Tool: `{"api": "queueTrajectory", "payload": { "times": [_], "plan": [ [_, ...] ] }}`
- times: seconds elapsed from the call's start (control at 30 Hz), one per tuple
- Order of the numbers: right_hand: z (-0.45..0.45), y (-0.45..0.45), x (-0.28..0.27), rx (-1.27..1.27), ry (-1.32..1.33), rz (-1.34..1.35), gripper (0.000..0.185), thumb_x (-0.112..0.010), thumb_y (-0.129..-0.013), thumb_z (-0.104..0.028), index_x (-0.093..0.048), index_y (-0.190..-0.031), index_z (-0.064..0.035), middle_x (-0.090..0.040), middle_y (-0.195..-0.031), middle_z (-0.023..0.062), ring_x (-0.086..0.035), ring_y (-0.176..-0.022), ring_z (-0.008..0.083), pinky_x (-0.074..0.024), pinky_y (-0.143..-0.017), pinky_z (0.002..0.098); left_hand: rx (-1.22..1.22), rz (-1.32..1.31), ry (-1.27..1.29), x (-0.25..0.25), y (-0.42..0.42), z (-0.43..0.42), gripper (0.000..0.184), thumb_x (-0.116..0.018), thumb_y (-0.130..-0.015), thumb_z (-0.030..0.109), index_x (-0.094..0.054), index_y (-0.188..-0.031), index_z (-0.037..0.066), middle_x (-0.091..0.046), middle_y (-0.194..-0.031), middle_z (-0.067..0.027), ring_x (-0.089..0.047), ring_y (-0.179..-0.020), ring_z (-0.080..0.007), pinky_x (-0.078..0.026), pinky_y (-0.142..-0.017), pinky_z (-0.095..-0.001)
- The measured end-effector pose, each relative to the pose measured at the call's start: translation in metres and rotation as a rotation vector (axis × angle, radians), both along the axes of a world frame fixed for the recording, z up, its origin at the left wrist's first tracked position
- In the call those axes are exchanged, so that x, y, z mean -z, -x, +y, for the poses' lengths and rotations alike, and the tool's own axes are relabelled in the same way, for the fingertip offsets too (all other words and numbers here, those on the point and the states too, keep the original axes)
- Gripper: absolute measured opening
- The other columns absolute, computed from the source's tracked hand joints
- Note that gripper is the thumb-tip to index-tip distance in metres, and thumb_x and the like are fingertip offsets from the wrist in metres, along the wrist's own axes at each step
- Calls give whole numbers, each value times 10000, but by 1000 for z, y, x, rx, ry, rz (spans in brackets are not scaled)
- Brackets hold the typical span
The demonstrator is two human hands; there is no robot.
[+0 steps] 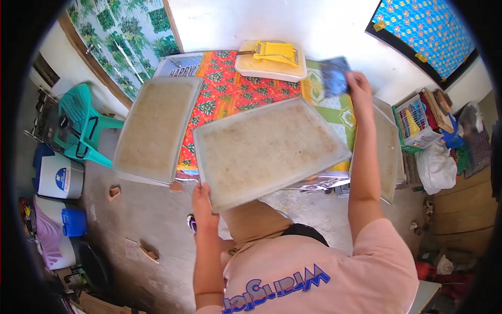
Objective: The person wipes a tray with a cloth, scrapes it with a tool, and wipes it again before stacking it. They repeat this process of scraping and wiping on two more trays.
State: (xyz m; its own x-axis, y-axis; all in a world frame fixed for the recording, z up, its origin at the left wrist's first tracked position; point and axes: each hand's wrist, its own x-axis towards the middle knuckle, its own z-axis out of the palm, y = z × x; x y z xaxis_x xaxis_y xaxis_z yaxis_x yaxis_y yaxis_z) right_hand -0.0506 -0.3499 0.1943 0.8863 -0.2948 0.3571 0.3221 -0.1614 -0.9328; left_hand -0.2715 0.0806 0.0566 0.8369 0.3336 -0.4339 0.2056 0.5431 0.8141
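Observation:
My left hand (203, 198) grips the near left corner of a large framed mesh screen (272, 149), which is tilted over the table's near edge. In my right hand (358, 83), raised at the back right of the table, is a dark bluish flat piece (335, 76), blurred by motion. A second framed screen (157, 128) lies at the table's left side. At the back, a yellow slicer-like tool (276, 53) rests on a white lidded container (246, 65).
The table bears a red patterned cloth (230, 86). More screens (384, 152) are at its right side. A green chair (86, 123) stands left, a crate (415, 123) and a white bag (435, 167) right. Sandals (149, 254) lie on the floor.

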Motion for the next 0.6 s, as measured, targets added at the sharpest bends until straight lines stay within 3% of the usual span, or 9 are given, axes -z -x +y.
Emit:
{"api": "queueTrajectory", "payload": {
  "times": [0.07, 0.13, 0.23, 0.33, 0.37, 0.43, 0.53, 0.6],
  "plan": [
    [-20, 57, -4, 24, -314, 59, 260, -644, -944, -254, -638, -1101, -46, -642, -982, 29, -590, -869, 114, -468, -754, 253, 33, -41, 80, -13, -17, 5, 271, -481, -998, 132, -523, -1209, -32, -616, -1074, -104, -617, -953, -181, -516, -825, -334],
    [-60, 102, 26, -53, -580, 78, 274, -612, -957, -236, -626, -1150, -42, -664, -1132, 57, -636, -1030, 182, -502, -904, 338, 13, -31, 97, -14, -35, 10, 276, -476, -1001, 150, -527, -1208, -26, -620, -1081, -103, -621, -967, -197, -514, -834, -342],
    [-77, 160, 72, -81, -643, 233, 275, -624, -946, -245, -629, -1160, -72, -688, -1121, 58, -649, -1024, 165, -511, -912, 341, 30, -37, 114, -17, -57, 12, 269, -475, -1002, 160, -531, -1209, -3, -625, -1074, -91, -626, -980, -204, -520, -821, -361],
    [-63, 180, 121, -337, -422, 475, 231, -652, -934, -263, -656, -1093, -95, -685, -1030, 1, -632, -937, 109, -490, -812, 274, 55, 29, 122, -39, -69, 3, 261, -475, -1001, 185, -534, -1198, 24, -625, -1071, -81, -634, -942, -205, -531, -718, -384],
    [-56, 179, 144, -371, -237, 502, 284, -686, -908, -313, -657, -1093, -99, -676, -1015, -22, -603, -927, 78, -474, -796, 264, 58, 56, 107, -42, -71, 1, 250, -479, -1000, 197, -538, -1181, 36, -626, -1056, -76, -630, -918, -199, -520, -671, -374],
    [-4, 179, 134, -212, -8, 689, 444, -739, -855, -351, -640, -1147, -32, -664, -1054, 16, -592, -990, 136, -457, -825, 291, 66, 103, 74, -47, -75, -2, 228, -485, -1000, 223, -546, -1147, 60, -627, -1027, -68, -623, -870, -186, -496, -576, -353],
    [41, 151, 143, -217, 171, 458, 400, -716, -863, -264, -639, -1132, 22, -670, -1121, 92, -604, -1011, 183, -464, -843, 313, 132, 83, 101, -36, -82, 6, 201, -488, -999, 246, -554, -1096, 83, -631, -956, -54, -604, -740, -178, -421, -472, -297],
    [54, 118, 153, -206, 227, 533, 408, -711, -869, -252, -636, -1172, 11, -683, -1101, 117, -629, -962, 191, -485, -798, 320, 142, 87, 108, -42, -85, 8, 185, -507, -989, 249, -557, -1078, 95, -630, -912, -46, -591, -676, -179, -397, -443, -285]
  ]
}}
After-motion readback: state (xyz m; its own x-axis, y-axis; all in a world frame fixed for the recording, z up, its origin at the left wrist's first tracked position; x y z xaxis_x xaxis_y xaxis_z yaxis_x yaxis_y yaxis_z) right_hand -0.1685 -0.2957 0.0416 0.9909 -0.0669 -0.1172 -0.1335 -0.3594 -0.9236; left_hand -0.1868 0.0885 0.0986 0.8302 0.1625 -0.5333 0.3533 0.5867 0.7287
